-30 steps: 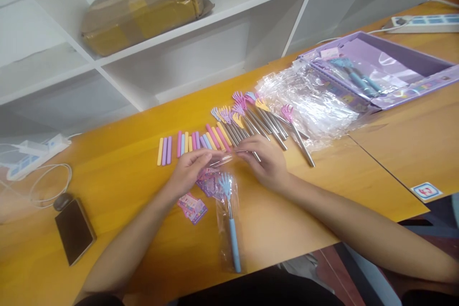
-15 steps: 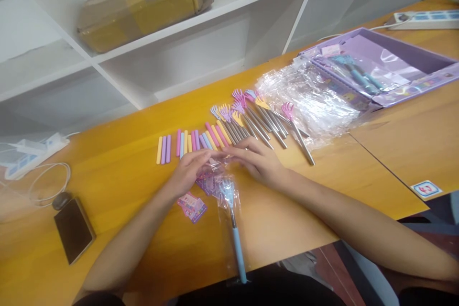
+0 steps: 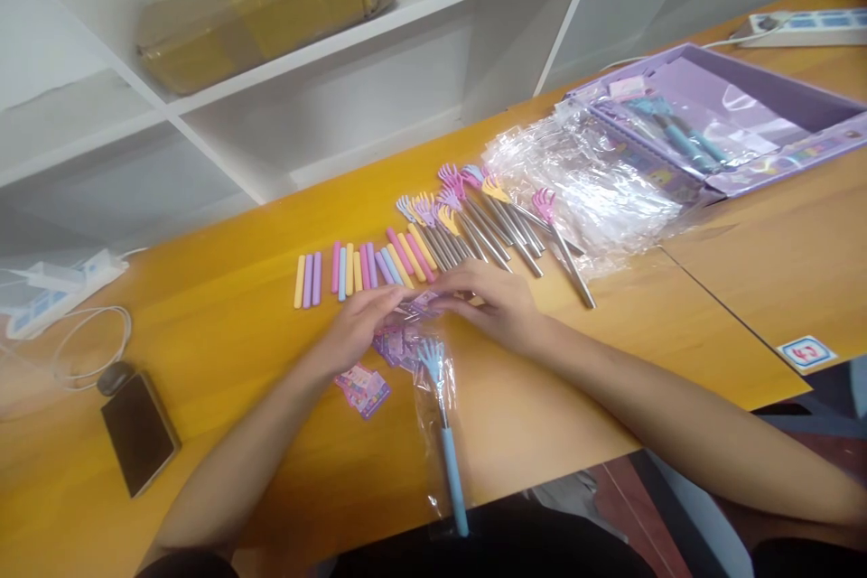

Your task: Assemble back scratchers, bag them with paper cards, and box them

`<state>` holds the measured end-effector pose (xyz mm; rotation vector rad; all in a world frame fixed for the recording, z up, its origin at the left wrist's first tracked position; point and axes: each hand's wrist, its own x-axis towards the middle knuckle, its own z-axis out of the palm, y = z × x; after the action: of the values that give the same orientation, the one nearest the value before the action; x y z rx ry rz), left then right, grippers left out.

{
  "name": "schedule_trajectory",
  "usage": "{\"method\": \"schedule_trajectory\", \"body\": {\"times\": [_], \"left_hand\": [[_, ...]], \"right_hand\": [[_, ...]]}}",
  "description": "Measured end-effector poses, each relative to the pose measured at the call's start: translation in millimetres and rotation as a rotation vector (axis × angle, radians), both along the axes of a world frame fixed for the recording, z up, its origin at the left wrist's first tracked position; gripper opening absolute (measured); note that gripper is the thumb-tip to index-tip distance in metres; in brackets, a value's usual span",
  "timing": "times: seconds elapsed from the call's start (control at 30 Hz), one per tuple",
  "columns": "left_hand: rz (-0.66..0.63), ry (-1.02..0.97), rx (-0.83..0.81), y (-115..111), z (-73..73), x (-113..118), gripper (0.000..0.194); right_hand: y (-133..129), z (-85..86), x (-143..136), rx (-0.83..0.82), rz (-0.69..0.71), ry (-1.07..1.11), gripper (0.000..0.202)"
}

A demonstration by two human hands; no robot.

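My left hand (image 3: 358, 327) and my right hand (image 3: 498, 302) are closed on the top end of a clear plastic bag (image 3: 428, 433). Inside it lies a light blue back scratcher (image 3: 452, 470), its claw toward my hands and its handle pointing at me. A pink-purple card (image 3: 425, 300) shows between my fingers at the bag's top; whether it is inside or over the bag I cannot tell. Under and beside my left hand lie more printed cards (image 3: 366, 390). Just beyond my hands are coloured handle sleeves (image 3: 350, 269) and metal back scratcher rods with claws (image 3: 498, 235).
A pile of clear bags (image 3: 582, 190) lies at the right, beside a purple box (image 3: 799, 113) with packed blue scratchers in it. A phone (image 3: 140, 435), cables and a power strip (image 3: 64, 293) lie left. A taped carton (image 3: 264, 13) rests on the white shelf (image 3: 379, 90) behind.
The card has come into clearer view between my fingers at the bag's top. The bagged back scratcher has shifted very slightly; both hands keep hold of the bag.
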<state>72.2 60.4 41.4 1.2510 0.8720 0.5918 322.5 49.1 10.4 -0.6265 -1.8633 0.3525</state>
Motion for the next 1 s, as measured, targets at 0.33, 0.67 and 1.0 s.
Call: {"method": "schedule_trajectory", "body": {"times": [0.33, 0.67, 1.0], "left_hand": [[-0.005, -0.023, -0.005, -0.1, -0.7, -0.4, 0.045], [-0.050, -0.008, -0.007, 0.6, -2.0, -1.1, 0.048], [-0.066, -0.018, -0.040, -4.2, 0.4, 3.3, 0.043]], "right_hand": [[-0.4, -2.2, 2.6, 0.004, 0.060, -0.064, 0.035], [-0.8, 4.3, 0.5, 0.019, 0.155, -0.049, 0.032], [-1.0, 9.6, 5.2, -0.027, 0.168, -0.085, 0.034]]}}
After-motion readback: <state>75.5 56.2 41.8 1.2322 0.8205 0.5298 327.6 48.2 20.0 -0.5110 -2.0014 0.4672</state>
